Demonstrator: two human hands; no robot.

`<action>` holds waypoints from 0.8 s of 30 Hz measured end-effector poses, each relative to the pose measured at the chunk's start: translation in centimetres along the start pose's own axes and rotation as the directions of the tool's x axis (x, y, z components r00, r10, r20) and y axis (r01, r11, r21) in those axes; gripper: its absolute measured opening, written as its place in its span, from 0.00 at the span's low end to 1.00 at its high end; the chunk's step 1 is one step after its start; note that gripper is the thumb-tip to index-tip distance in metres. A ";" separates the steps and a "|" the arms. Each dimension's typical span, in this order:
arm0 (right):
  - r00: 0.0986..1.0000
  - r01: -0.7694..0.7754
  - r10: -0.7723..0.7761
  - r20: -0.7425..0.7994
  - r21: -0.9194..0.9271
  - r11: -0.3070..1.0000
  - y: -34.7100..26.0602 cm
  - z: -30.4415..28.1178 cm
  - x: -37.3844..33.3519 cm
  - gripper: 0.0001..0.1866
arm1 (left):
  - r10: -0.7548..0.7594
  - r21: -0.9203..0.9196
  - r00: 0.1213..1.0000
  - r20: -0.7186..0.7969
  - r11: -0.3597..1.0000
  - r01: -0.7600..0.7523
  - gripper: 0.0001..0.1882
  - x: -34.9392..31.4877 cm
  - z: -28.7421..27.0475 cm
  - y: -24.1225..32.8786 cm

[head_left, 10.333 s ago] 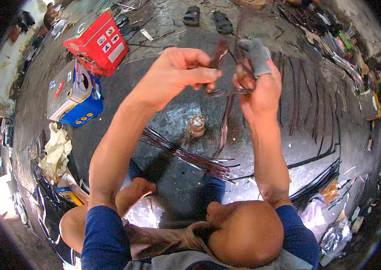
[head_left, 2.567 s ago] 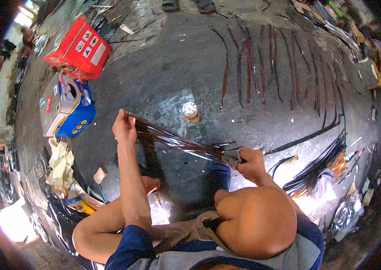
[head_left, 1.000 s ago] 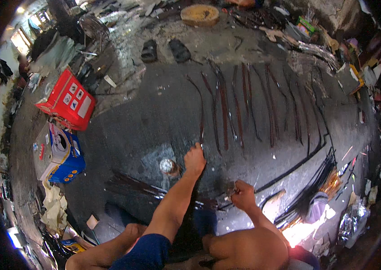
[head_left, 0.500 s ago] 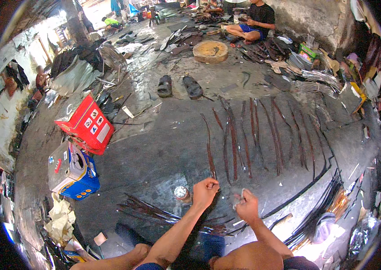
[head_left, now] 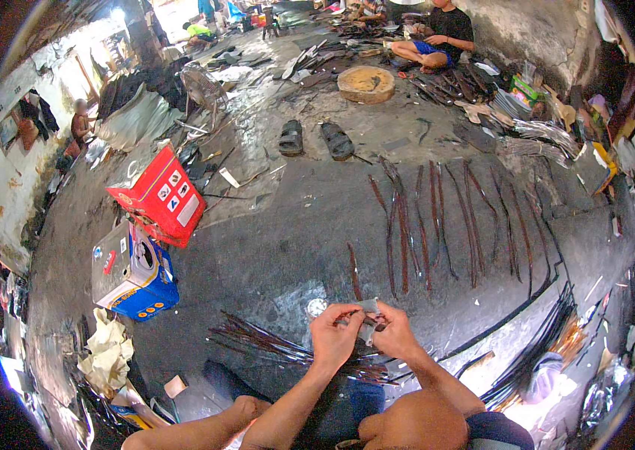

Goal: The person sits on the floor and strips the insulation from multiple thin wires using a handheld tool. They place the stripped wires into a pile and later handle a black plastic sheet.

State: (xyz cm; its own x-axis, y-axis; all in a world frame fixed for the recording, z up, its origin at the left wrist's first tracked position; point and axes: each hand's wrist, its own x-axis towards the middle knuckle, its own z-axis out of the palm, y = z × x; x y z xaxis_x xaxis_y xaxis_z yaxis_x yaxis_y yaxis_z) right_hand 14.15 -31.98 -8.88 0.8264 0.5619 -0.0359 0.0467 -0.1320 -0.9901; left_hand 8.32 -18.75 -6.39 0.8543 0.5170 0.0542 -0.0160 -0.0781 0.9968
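My two hands meet low in the middle of the view. The left hand [head_left: 335, 339] is closed, pinching the near end of a narrow dark brown strip [head_left: 353, 271] that stretches away from it across the dark mat. Between thumb and fingers, my right hand [head_left: 397, 333] grips a crumpled grey rag [head_left: 367, 306], which reaches over to the left fingertips and hides where strip and rag meet. Beside the left hand stands a small container with a whitish top [head_left: 317, 307]. Under my forearms lies a bundle of dark strips [head_left: 269, 339].
Several brown strips [head_left: 405, 240] lie roughly in a row on the dark mat [head_left: 280, 225]. Red [head_left: 175, 196] and blue-white [head_left: 137, 274] boxes stand at left. Black sandals [head_left: 337, 141] and a round wooden block [head_left: 366, 84] lie beyond. A seated person [head_left: 437, 45] works at the back.
My right hand has come left with the rag to meet the left hand. The held strip has been drawn nearer to me. The whole view has shifted slightly.
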 end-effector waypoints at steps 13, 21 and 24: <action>0.933 0.300 -0.360 -0.022 -0.505 0.809 -3.8 0.2 -0.1 0.10 | -0.315 -0.386 0.947 0.067 0.867 0.316 0.09 0.3 -1.2 -1.3; 0.931 0.289 -0.356 -0.077 -0.439 0.851 -4.0 0.8 0.0 0.09 | -0.430 -0.625 0.892 0.140 0.660 0.416 0.09 -0.2 -1.9 -1.7; 0.904 0.360 -0.425 -0.047 -0.451 0.817 -3.5 1.0 0.5 0.08 | -0.418 -0.615 0.897 0.144 0.672 0.412 0.08 0.2 -2.3 -1.7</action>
State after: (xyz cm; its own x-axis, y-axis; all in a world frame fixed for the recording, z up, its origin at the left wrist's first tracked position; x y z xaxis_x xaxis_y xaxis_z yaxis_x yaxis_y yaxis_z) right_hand 13.83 -30.48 -5.58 0.7536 0.5260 0.3943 0.5889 -0.2736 -0.7605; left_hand 7.33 -16.54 -7.97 0.8479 0.3734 -0.3762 0.0215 0.6849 0.7283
